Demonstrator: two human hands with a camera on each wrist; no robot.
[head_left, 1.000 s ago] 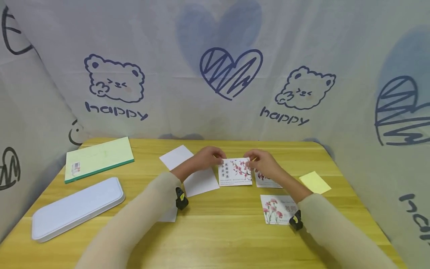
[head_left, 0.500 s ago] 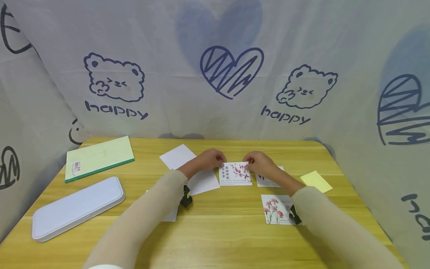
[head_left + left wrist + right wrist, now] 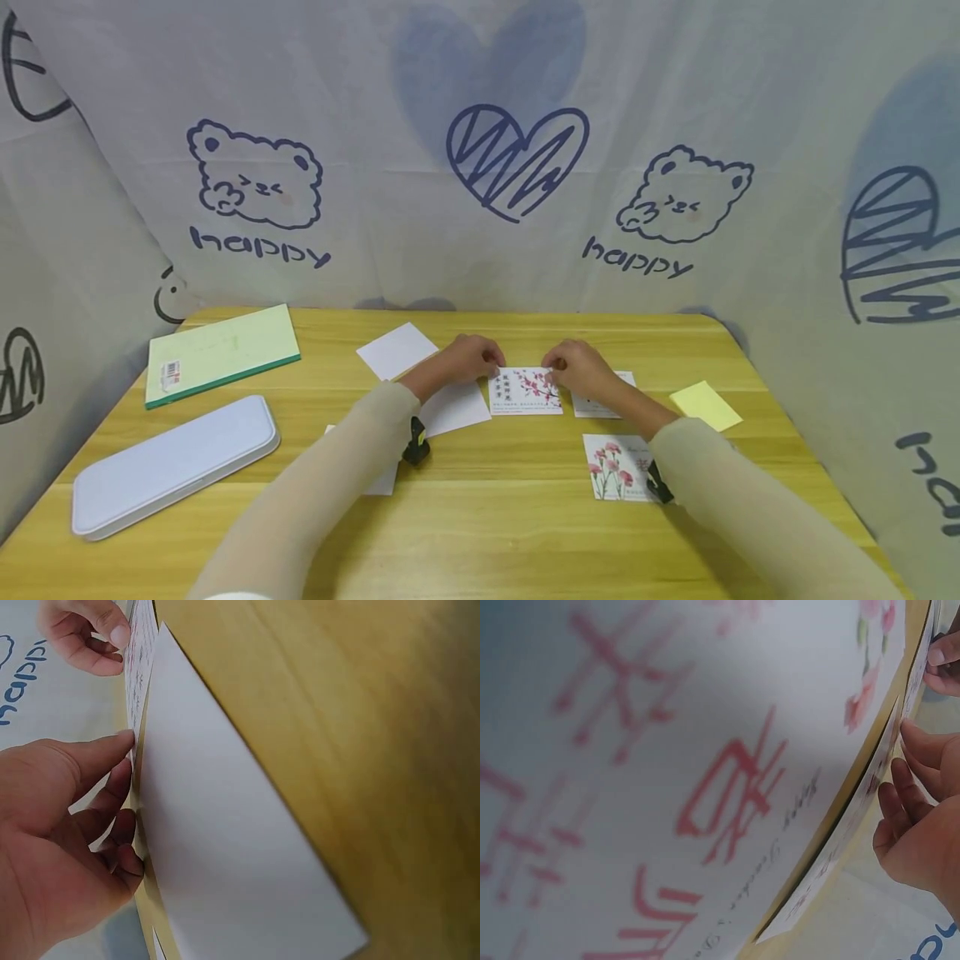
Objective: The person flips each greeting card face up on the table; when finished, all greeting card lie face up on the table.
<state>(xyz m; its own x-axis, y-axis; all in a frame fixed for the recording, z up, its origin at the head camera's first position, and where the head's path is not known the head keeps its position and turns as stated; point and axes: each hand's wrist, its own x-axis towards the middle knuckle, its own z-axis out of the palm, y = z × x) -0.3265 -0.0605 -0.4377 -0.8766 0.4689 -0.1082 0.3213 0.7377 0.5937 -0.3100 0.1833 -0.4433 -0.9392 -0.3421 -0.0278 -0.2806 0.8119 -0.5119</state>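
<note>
A white card with pink blossom branches and dark Chinese writing (image 3: 521,398) lies at the middle of the wooden table. My left hand (image 3: 471,358) pinches its upper left corner with thumb and fingertips. At its upper right corner my right hand (image 3: 583,367) holds the edge the same way. In the left wrist view the left thumb (image 3: 109,756) presses at the card's edge, fingers curled below. Partly under my right hand is another printed card (image 3: 596,407). Nearer me lies a carnation card (image 3: 615,475) with red characters, its right part covered by my wrist.
Several blank white cards (image 3: 397,350) lie to the left, some partly under my left arm. A yellow sticky-note pad (image 3: 707,406) is at the right. A pale green book (image 3: 225,354) and a long white case (image 3: 176,467) occupy the left side, before a printed curtain (image 3: 375,208).
The blossom card's top edge has tipped back and down, so it now lies flatter. Both hands have lowered slightly with it, keeping hold of its upper corners.
</note>
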